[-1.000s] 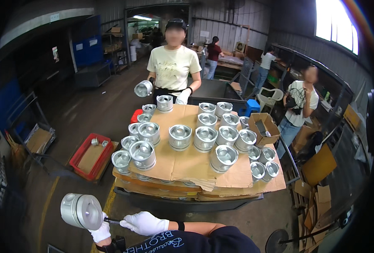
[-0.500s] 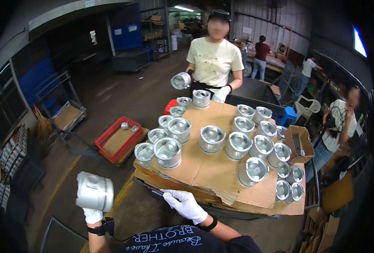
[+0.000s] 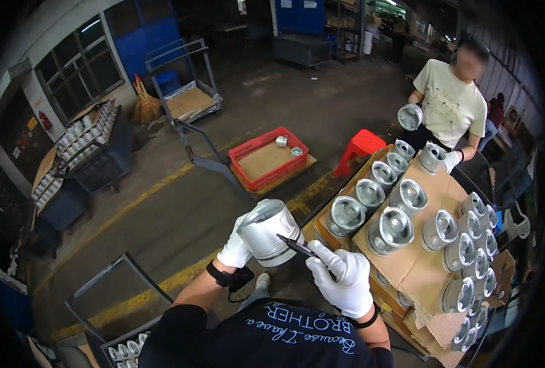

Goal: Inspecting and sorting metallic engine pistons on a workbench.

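Note:
A silvery metal piston [image 3: 269, 234] is held tilted in front of me, its open end turned up and to the left. My left hand [image 3: 232, 248], in a white glove, is closed around its left side; some of its fingers are hidden behind the piston. In my white-gloved right hand [image 3: 348, 279] a black marker pen [image 3: 298, 247] is gripped. Its tip lies over the piston's side wall, though I cannot tell whether it touches. Right of my hands, several similar pistons [image 3: 391, 232] stand on cardboard sheets [image 3: 433, 265] stacked on a table.
Across the table, a co-worker [image 3: 450, 101] holds another piston [image 3: 410, 116]. A red stool [image 3: 367, 143] and a red crate [image 3: 239, 170] with two small metal parts are on the floor ahead. Carts loaded with pistons [image 3: 85, 132] stand far left, a metal-framed cart [image 3: 110, 276] lower left.
My view has swung left. The piston in my left hand has come inward, and my right hand has brought the marker pen up to its side.

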The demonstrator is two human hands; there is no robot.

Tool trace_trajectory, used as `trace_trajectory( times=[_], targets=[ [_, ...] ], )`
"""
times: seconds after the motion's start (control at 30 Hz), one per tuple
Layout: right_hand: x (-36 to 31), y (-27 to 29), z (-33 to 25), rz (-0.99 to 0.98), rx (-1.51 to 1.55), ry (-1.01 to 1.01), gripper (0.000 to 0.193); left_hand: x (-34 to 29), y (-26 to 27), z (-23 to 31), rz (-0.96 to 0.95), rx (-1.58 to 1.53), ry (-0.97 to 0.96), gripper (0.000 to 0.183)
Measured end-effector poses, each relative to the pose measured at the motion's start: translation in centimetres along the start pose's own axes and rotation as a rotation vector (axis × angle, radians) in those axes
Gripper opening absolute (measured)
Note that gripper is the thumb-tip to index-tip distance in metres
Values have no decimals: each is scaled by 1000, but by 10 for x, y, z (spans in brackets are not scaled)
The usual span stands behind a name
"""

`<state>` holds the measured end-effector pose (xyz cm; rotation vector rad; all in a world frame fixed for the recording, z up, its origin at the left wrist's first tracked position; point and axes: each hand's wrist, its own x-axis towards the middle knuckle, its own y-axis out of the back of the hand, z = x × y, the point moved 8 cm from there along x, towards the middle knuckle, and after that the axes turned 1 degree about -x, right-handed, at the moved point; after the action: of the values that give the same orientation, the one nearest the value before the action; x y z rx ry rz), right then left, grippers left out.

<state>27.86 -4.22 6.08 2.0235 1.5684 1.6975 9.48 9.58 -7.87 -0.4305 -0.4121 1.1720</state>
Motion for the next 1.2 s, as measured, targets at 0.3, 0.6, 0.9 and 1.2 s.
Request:
trace_trajectory(
  times=[0.3, 0.6, 0.9, 1.2],
  targets=[
    [48, -61, 45, 215, -372, -329, 19, 94, 74, 10, 23, -234, 229, 39],
    [-26, -83, 74, 288, -147, -797, 16, 152, 137, -50, 28, -317, 306, 22],
    [-58, -82, 79, 367, -77, -1055, 29, 149, 164, -123, 249, -434, 610, 28],
    [-45, -84, 129, 234, 110, -1039, 29, 147, 138, -113, 200, -401, 493, 34]
  ],
)
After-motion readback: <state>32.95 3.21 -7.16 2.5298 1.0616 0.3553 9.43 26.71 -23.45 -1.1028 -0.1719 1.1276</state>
